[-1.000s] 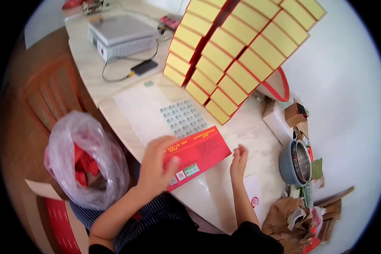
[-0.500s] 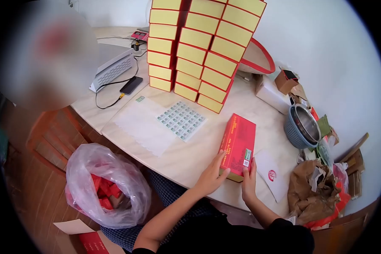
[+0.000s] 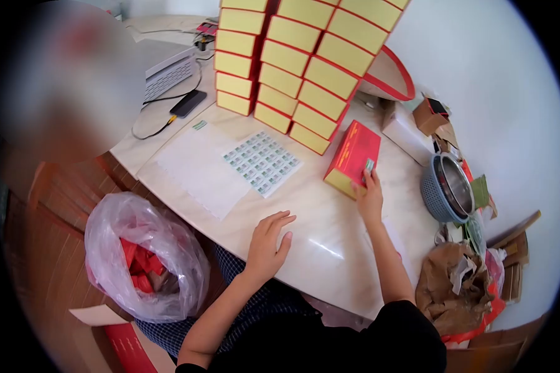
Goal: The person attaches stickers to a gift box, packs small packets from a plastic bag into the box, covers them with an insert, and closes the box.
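Note:
A red box with yellow sides (image 3: 356, 153) lies on the marble-patterned table (image 3: 317, 233), just right of the tall stacks of like boxes (image 3: 289, 68). My right hand (image 3: 369, 198) touches its near right corner, the fingertips on the red top by a small green-and-white label. Over the table's front edge hovers my left hand (image 3: 269, 245), fingers apart and holding nothing. Beyond it lie a sheet of small green stickers (image 3: 262, 163) and a white backing sheet (image 3: 199, 168) with one sticker at its top.
A plastic bag with red pieces (image 3: 146, 255) stands left of my lap, above an open carton (image 3: 121, 342). A phone (image 3: 188, 103) with a cable lies back left, near a scale (image 3: 168, 68). Blue basket (image 3: 438, 193) and crumpled brown paper (image 3: 454, 286) are at right.
The red box has moved away from me, towards the stacks, with my right hand on it. My left hand has let go of the box and moved back to the left.

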{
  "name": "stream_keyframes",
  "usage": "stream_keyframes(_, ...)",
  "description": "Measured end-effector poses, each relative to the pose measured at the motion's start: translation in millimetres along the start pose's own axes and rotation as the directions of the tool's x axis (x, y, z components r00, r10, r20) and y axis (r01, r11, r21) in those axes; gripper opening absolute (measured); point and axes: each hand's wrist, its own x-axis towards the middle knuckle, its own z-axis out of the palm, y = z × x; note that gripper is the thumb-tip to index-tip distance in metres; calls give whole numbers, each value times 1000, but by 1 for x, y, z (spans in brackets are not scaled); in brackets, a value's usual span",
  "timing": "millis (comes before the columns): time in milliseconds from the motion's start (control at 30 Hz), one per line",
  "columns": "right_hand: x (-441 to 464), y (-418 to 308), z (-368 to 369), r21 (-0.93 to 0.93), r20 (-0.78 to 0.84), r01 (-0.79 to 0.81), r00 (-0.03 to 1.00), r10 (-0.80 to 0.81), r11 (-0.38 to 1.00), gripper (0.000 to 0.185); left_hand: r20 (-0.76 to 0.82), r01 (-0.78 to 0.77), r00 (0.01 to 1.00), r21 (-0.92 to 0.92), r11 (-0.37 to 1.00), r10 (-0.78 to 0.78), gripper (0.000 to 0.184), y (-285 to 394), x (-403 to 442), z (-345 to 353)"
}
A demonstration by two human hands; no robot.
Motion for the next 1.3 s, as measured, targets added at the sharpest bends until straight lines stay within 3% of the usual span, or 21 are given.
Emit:
stream_keyframes(100, 39, 33, 30, 31, 20, 93, 995, -94, 995, 50, -164, 68, 984, 17, 998, -65, 24, 1, -21, -21)
stream_keyframes(167, 60, 36, 39, 98, 101, 35, 994, -45, 995, 49, -276, 97, 955, -62, 993, -111, 21, -10, -53, -33)
stream_keyframes(200, 69, 54, 47, 135, 90, 154, 982, -167, 979, 48, -361, 99, 926, -41, 994, -107, 20, -16, -70, -37)
stream_keyframes(267, 76, 57, 44, 258, 200, -6, 979, -47, 966, 48, -422, 192, 884, -66, 979, -202, 19, -29, -110, -46)
stream_keyframes(300, 75, 57, 39, 186, 176, 121, 972, -155, 975, 50, -444, 251, 855, -97, 963, -267, 19, -34, -130, -49)
stream_keyframes(367, 73, 72, 39, 201, 208, 211, 945, -252, 957, 60, -460, 408, 798, -61, 911, -388, 20, -46, -175, -58)
stream_keyframes(400, 71, 101, 51, -6, 140, 269, 954, -265, 963, 63, -495, 436, 773, -38, 899, -396, 20, -48, -195, -64)
stream_keyframes(433, 56, 73, 42, -100, 65, 279, 960, -273, 955, 60, -543, 474, 737, -10, 881, -403, 20, -47, -212, -72)
stream_keyframes(467, 53, 33, 37, 238, -43, 346, 937, -346, 908, 54, -573, 502, 695, -46, 863, -435, 21, -44, -228, -80)
stream_keyframes(500, 33, -7, 28, 27, -7, 316, 949, -316, 948, 49, -623, 551, 646, -19, 834, -441, 21, -45, -247, -87)
stream_keyframes(533, 17, -31, 36, -69, -98, 457, 882, -462, 887, 44, -670, 610, 571, -39, 792, -474, 21, -41, -262, -98)
stream_keyframes(567, -4, -68, 46, -16, -63, 507, 860, -507, 862, 44, -750, 641, 501, -15, 767, -433, 23, -40, -276, -111)
stream_keyframes(633, -47, -134, 55, 225, 62, 520, 837, -544, 824, 41, -856, 683, 472, 202, 702, -213, 27, -50, -312, -141)
stream_keyframes(733, -93, -221, 77, 462, 132, 638, 638, -759, 616, 36, -963, 801, 161, 0, 599, -216, 27, -69, -382, -179)
stream_keyframes(767, -110, -263, 72, 501, 176, 671, 540, -823, 547, 35, -942, 819, -55, -232, 525, -330, 25, -72, -405, -188)
stream_keyframes(833, -141, -326, 72, 625, 201, 662, 376, -904, 414, 32, -967, 840, -117, -219, 496, -228, 22, -92, -462, -202)
stream_keyframes(967, -199, -403, 84, 778, 202, 599, 48, -978, 190, 30, -924, 828, -303, -376, 416, -232, 24, -134, -557, -207)
stream_keyframes(1100, -236, -413, 117, 797, 373, 551, -124, -920, 249, 30, -866, 828, -434, -492, 269, -248, 30, -197, -641, -217)
stream_keyframes(1167, -247, -389, 135, 735, 530, 567, -137, -837, 372, 33, -876, 861, -425, -468, 199, -227, 34, -230, -679, -231)
stream_keyframes(1233, -250, -357, 144, 640, 643, 606, -86, -761, 472, 34, -824, 866, -468, -500, 22, -319, 40, -255, -700, -253)
stream_keyframes(1300, -247, -334, 144, 557, 683, 682, -51, -729, 474, 33, -791, 862, -507, -464, -205, -342, 45, -291, -723, -266)
